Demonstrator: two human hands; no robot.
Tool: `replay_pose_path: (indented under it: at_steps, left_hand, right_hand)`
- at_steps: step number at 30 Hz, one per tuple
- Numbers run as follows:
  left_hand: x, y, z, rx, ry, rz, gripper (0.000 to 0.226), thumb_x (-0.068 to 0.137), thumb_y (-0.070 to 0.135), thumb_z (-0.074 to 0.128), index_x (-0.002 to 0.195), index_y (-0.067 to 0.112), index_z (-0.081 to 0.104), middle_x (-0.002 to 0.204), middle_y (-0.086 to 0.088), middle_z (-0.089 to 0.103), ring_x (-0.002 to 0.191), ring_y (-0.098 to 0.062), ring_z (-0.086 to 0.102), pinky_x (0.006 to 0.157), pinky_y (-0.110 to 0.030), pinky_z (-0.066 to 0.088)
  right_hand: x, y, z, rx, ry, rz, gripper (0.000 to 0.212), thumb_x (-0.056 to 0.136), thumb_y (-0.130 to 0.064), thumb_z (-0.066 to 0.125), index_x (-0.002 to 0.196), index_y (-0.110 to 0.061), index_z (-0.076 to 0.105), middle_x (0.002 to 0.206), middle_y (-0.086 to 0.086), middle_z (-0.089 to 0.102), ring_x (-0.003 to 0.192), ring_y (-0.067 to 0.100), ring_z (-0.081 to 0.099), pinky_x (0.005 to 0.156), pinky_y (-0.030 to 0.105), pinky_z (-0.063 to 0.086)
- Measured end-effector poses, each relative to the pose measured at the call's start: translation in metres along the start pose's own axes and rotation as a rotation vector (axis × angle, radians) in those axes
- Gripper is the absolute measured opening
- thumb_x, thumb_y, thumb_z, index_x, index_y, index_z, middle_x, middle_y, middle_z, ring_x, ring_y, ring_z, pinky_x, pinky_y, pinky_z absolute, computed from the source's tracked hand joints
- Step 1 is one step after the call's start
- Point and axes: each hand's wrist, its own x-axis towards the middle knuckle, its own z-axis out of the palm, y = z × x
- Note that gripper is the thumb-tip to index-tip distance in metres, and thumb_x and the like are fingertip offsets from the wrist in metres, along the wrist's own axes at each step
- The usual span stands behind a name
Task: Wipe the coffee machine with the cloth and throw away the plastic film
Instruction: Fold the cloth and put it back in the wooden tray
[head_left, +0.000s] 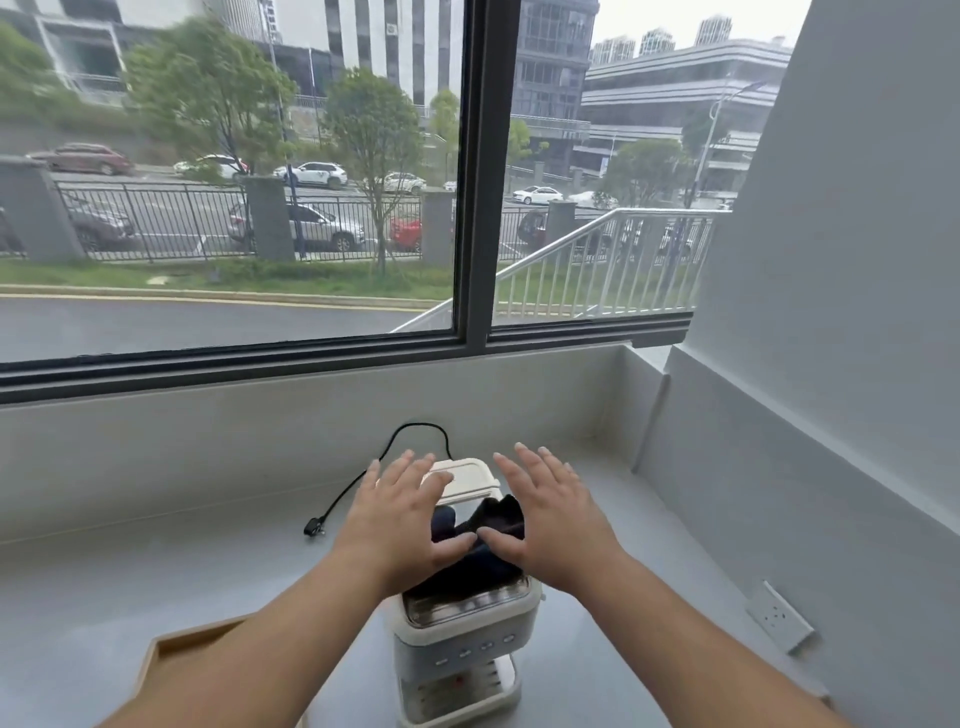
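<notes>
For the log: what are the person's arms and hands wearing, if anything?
Nothing visible. Both forearms are bare as far as the frame shows, with no sleeves in view. The left hand and right hand have no gloves, rings, watch or bracelets; the fingers are bare.

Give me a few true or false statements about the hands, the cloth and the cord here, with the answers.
1. A dark cloth lies on top of the coffee machine. True.
2. Both hands are closed in fists. False: the left hand and right hand are spread open above the machine.
3. The cord's plug is in the wall socket. False: it lies loose on the counter; the socket is empty.
4. A wooden tray sits left of the machine. True.
</notes>
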Motion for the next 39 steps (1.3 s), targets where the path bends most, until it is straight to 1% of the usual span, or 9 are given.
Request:
replay_pose_path:
  at_steps: [4, 7, 9, 12, 21, 26, 29, 34, 39]
  left_hand:
    - [-0.006, -0.019, 0.007, 0.043, -0.068, 0.077, 0.075, 0.076, 0.085, 0.039, 0.126, 0.032, 0.059, 0.137, 0.01, 0.062, 0.139, -0.018, 0.045, 0.123, -0.046, 0.026]
    - [-0.006, -0.03, 0.009, 0.079, -0.093, 0.102, 0.062, 0.079, 0.081, 0.04, 0.107, 0.031, 0.063, 0.111, 0.007, 0.071, 0.11, -0.021, 0.061, 0.093, -0.039, 0.044]
    - [-0.006, -0.035, 0.011, 0.054, -0.095, 0.107, 0.059, 0.082, 0.078, 0.04, 0.109, 0.032, 0.063, 0.108, 0.008, 0.072, 0.104, -0.021, 0.063, 0.083, -0.039, 0.047]
    - [-0.004, -0.04, 0.013, 0.007, -0.085, 0.124, 0.049, 0.091, 0.069, 0.042, 0.113, 0.032, 0.064, 0.112, 0.007, 0.072, 0.107, -0.021, 0.064, 0.086, -0.04, 0.051]
    - [0.006, -0.049, 0.006, -0.142, -0.018, 0.094, 0.046, 0.103, 0.06, 0.032, 0.095, 0.027, 0.063, 0.101, 0.004, 0.073, 0.101, -0.025, 0.065, 0.08, -0.041, 0.05]
    - [0.006, -0.05, -0.013, -0.362, 0.019, 0.035, 0.075, 0.078, 0.089, 0.045, 0.133, 0.04, 0.057, 0.118, 0.016, 0.07, 0.112, -0.016, 0.065, 0.089, -0.039, 0.052]
    - [0.008, -0.047, -0.019, -0.38, -0.003, 0.002, 0.093, 0.061, 0.093, 0.061, 0.141, 0.048, 0.043, 0.124, 0.021, 0.067, 0.114, -0.01, 0.063, 0.088, -0.033, 0.051]
    - [0.016, -0.036, -0.029, -0.503, -0.048, -0.074, 0.059, 0.066, 0.081, 0.067, 0.116, 0.055, 0.049, 0.1, 0.03, 0.068, 0.094, 0.005, 0.064, 0.077, -0.025, 0.053]
    - [0.025, -0.023, -0.049, -0.628, 0.077, -0.205, 0.015, 0.091, 0.062, 0.054, 0.094, 0.048, 0.058, 0.078, 0.022, 0.07, 0.073, -0.002, 0.064, 0.064, -0.033, 0.052]
  right_hand:
    - [0.004, -0.02, 0.012, 0.004, -0.076, -0.018, 0.095, 0.083, -0.081, 0.043, 0.163, -0.036, 0.019, 0.172, -0.001, 0.023, 0.157, 0.024, 0.021, 0.126, 0.043, 0.022]
    - [0.005, -0.032, 0.02, -0.005, -0.103, -0.025, 0.088, 0.083, -0.08, 0.044, 0.158, -0.034, 0.032, 0.163, -0.004, 0.04, 0.146, 0.022, 0.038, 0.117, 0.041, 0.036]
    - [0.005, -0.038, 0.021, -0.03, -0.129, -0.02, 0.077, 0.084, -0.08, 0.044, 0.145, -0.033, 0.047, 0.145, -0.007, 0.055, 0.131, 0.021, 0.05, 0.106, 0.04, 0.044]
    - [0.003, -0.048, 0.022, -0.11, -0.173, -0.036, 0.06, 0.088, -0.074, 0.043, 0.123, -0.029, 0.06, 0.122, -0.005, 0.063, 0.115, 0.023, 0.055, 0.094, 0.042, 0.049]
    - [0.011, -0.06, 0.004, -0.062, -0.025, -0.043, 0.036, 0.107, -0.047, 0.037, 0.104, -0.026, 0.066, 0.106, -0.001, 0.07, 0.1, 0.027, 0.062, 0.085, 0.042, 0.049]
    - [0.028, -0.055, -0.017, 0.309, 0.116, 0.16, 0.035, 0.105, -0.045, 0.041, 0.082, -0.019, 0.05, 0.077, -0.005, 0.061, 0.077, 0.025, 0.056, 0.067, 0.043, 0.045]
    - [0.041, -0.049, -0.033, 0.683, 0.18, 0.249, 0.037, 0.104, -0.039, 0.047, 0.082, -0.011, 0.056, 0.07, -0.001, 0.059, 0.071, 0.023, 0.055, 0.071, 0.043, 0.047]
    - [0.059, -0.034, -0.047, 1.453, 0.123, 0.31, 0.037, 0.095, -0.041, 0.053, 0.097, -0.013, 0.077, 0.092, 0.008, 0.076, 0.086, 0.021, 0.071, 0.078, 0.036, 0.058]
    - [0.07, -0.015, -0.045, 1.598, 0.081, 0.326, 0.034, 0.099, -0.037, 0.054, 0.096, -0.018, 0.082, 0.096, 0.01, 0.079, 0.09, 0.02, 0.075, 0.074, 0.032, 0.059]
